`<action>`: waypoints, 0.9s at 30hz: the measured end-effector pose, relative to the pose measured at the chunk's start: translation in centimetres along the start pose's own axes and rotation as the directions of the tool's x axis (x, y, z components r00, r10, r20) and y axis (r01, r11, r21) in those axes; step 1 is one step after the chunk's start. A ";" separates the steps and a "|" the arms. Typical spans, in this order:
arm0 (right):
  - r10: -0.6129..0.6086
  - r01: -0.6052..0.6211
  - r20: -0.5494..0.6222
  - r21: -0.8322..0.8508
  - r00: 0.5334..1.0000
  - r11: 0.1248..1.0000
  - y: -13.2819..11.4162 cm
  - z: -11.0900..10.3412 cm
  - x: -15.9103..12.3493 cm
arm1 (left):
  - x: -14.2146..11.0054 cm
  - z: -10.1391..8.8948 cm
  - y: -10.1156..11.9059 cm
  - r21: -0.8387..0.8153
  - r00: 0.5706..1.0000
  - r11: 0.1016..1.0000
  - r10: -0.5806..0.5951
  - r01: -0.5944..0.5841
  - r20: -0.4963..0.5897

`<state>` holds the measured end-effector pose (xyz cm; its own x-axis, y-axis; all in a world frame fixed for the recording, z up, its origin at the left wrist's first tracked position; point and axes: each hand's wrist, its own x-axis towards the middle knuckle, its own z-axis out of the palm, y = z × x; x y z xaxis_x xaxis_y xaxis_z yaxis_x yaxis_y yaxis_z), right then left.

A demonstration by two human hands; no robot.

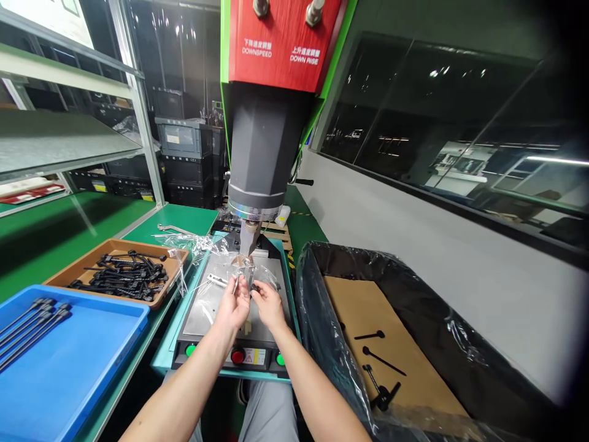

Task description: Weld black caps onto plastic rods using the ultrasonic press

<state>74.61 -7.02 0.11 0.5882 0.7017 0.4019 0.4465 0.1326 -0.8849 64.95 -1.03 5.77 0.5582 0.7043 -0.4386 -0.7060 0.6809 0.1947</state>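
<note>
In front of the press head [262, 144], the right hand [269, 305] pinches a black part [255, 287], best kept steady; left hand [236, 302] curled, contents unclear.

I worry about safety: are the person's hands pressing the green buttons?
No, the left hand and right hand are beyond the green buttons, not on them.

By the big machine [267, 141], the right hand [270, 305] pinches a small black piece [254, 287] beside the left hand [234, 302].
</note>
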 end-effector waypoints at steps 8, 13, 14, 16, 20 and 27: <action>-0.092 0.090 -0.007 -0.113 0.996 0.989 -0.7 2.0 3.5 | -0.9 0.7 0.7 0.165 0.988 0.975 0.152 -0.148 -0.008; -0.194 0.174 -0.071 -0.222 0.978 0.959 -1.3 1.8 5.4 | -0.7 0.3 1.1 0.240 0.988 0.960 0.155 -0.147 -0.015; -0.201 0.180 -0.064 -0.242 0.978 0.954 -1.5 1.9 5.7 | -0.6 0.3 1.1 0.251 0.989 0.958 0.149 -0.140 -0.019; -0.186 0.167 -0.049 -0.269 0.981 0.949 -1.6 2.1 6.3 | -0.4 0.3 1.2 0.267 0.990 0.955 0.139 -0.127 -0.026; -0.105 0.085 -0.054 -0.281 0.993 0.956 -1.8 2.7 7.7 | -0.1 0.3 1.4 0.281 0.992 0.953 0.124 -0.111 -0.029; 0.015 -0.036 -0.088 -0.242 0.996 0.970 -1.1 3.7 9.9 | 0.3 0.3 1.9 0.290 0.990 0.951 0.130 -0.111 -0.047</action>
<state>77.45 2.41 4.17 0.6521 0.6392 0.4076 0.5745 -0.0659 -0.8158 63.89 0.55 6.23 0.4407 0.7767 -0.4501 -0.6070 0.6272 0.4880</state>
